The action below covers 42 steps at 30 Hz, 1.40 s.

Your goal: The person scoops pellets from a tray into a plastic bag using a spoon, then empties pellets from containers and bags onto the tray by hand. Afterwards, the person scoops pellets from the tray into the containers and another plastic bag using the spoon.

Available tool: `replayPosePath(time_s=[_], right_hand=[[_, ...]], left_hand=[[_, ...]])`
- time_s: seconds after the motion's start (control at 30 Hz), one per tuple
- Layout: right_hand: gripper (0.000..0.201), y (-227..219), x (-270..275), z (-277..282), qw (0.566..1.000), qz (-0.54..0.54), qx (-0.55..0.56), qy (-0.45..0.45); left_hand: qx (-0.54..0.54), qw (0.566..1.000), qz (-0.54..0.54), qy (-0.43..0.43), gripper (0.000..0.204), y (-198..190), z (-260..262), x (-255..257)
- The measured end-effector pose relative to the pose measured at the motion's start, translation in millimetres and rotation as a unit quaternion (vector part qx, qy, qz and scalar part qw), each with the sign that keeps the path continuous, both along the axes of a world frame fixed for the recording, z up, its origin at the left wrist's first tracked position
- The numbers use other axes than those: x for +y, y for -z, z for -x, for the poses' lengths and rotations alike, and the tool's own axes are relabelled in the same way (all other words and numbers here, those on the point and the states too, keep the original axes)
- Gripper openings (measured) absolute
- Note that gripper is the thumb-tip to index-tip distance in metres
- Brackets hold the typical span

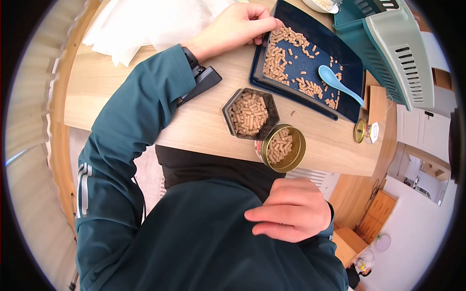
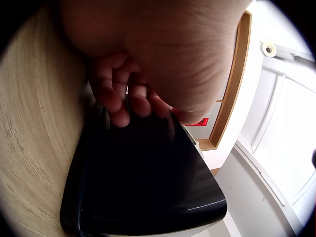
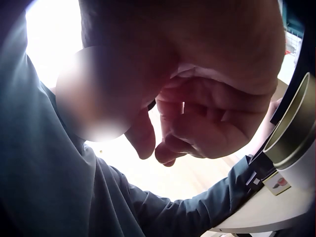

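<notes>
My left hand point(image 1: 233, 26) grips the near-left edge of a dark blue tray point(image 1: 335, 46), thumb over the rim. In the left wrist view its bent fingertips point(image 2: 140, 106) lie against the tray's outer wall. Light brown pellets point(image 1: 275, 63) are scattered in the tray, thickest along the left side, and a light blue spoon point(image 1: 334, 80) rests across its right part. Before my torso, past the table edge, my right hand point(image 1: 293, 211) hangs in the air with loosely bent fingers and nothing in them. Nearest to it stands a round gold tin point(image 1: 299, 151) partly filled with pellets.
A dark hexagonal container point(image 1: 273, 109) full of pellets touches the tin near the table's front edge. One loose pellet point(image 1: 293, 114) lies beside them. White plastic bags point(image 1: 145, 24) are at the back left, a teal-and-grey pet carrier point(image 1: 403, 53) at the right, a small gold-lidded jar point(image 1: 360, 131) nearby.
</notes>
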State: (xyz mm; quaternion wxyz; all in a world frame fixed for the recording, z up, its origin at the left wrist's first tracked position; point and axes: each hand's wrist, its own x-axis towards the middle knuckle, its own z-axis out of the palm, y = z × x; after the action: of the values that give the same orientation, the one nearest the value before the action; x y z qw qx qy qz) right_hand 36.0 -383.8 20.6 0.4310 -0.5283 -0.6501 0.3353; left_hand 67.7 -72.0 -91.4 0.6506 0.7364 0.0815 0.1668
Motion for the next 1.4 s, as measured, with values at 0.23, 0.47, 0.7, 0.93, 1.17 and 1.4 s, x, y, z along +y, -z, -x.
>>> replayPosePath(time_s=[0.23,0.47,0.7,0.93,1.17,1.4], right_hand=[[0.036,29,21,58,0.968,0.077,0.172,-0.168],[0.026,43,34,76,0.955,0.047,0.223,-0.188],[0.011,42,38,79,0.925,0.042,0.308,-0.22],[0.007,39,31,67,0.894,0.052,0.359,-0.265],[0.029,43,29,49,0.95,0.112,0.224,-0.185],[0.027,52,33,67,0.921,0.072,0.295,-0.244]], left_hand=[[-0.002,1.0,-0.001,0.002,0.039,-3,0,0],[0.005,1.0,-0.016,0.002,0.04,-1,0,1],[0.007,1.0,-0.005,-0.001,0.04,-4,1,0],[0.005,1.0,-0.008,0.002,0.04,-3,1,1],[0.001,1.0,-0.019,-0.006,0.039,-2,0,-1],[0.0,1.0,-0.024,-0.004,0.038,-2,0,1]])
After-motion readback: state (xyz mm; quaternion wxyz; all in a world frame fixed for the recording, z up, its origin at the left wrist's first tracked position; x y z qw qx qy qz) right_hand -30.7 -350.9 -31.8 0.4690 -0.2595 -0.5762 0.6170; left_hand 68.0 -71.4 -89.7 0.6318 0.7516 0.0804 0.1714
